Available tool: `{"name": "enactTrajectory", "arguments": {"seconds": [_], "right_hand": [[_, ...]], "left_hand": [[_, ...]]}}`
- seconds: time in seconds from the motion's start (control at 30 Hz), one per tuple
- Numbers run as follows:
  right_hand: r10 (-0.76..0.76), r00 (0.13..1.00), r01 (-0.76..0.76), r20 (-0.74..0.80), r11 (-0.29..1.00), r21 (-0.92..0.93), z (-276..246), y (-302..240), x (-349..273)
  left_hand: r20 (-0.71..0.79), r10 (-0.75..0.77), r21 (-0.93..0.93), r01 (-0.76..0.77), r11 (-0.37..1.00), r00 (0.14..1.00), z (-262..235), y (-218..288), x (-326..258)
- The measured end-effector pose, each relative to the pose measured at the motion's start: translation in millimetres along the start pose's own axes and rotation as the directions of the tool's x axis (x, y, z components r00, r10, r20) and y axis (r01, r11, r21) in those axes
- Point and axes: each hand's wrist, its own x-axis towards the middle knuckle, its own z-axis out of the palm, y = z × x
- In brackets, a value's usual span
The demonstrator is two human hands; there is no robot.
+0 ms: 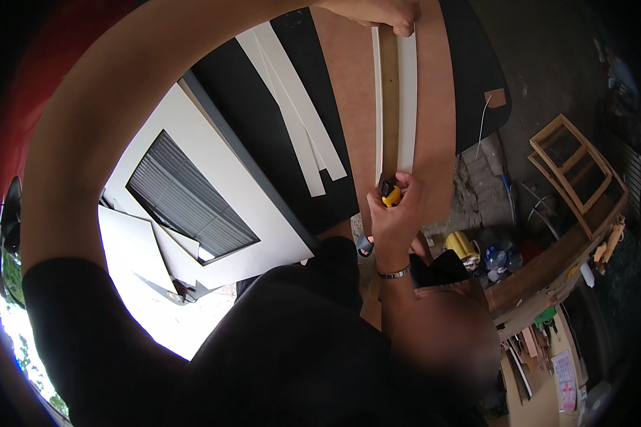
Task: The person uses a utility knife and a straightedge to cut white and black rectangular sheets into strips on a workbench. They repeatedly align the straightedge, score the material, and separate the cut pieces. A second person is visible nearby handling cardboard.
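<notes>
A long narrow piece with white edges and a brown middle (390, 89) lies lengthwise on a reddish-brown board (433, 121). At its near end, my right hand (400, 217) is closed around a yellow and black tape measure (390, 193), which rests against the piece. Whether the tape's blade is drawn out I cannot tell. My left arm curves round to the far end, where my left hand (388, 13) is closed with its fingers bent down over the piece. What those fingers pinch, if anything, is hidden.
Two white strips (292, 107) lie on the black tabletop (228, 71) to the left. A white panel with a louvred opening (192, 196) stands beside it. At right are a wooden frame (573, 167), a yellow container (461, 245) and a wooden bench (527, 292).
</notes>
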Motion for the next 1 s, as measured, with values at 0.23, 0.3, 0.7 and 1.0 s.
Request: {"name": "enactTrajectory", "arguments": {"seconds": [0.23,0.3,0.7,1.0], "right_hand": [[-0.070,0.998,0.070,0.007,0.995,-0.064,-2,4,-3],[-0.084,0.996,0.084,0.008,0.995,-0.057,-1,4,-2],[-0.107,0.994,0.106,-0.006,0.988,-0.109,-6,4,-4],[-0.051,0.999,0.051,0.003,0.991,-0.127,-5,-1,-1]], "left_hand": [[0.021,-0.012,-0.031,0.012,0.999,1.000,0,-1,-5],[0.055,-0.092,-0.077,0.096,0.992,0.994,-3,2,-9],[0.003,-0.031,-0.108,0.031,0.994,1.000,-4,-26,-9],[0.003,0.061,-0.017,-0.061,0.998,0.998,-5,-33,-6]]}}
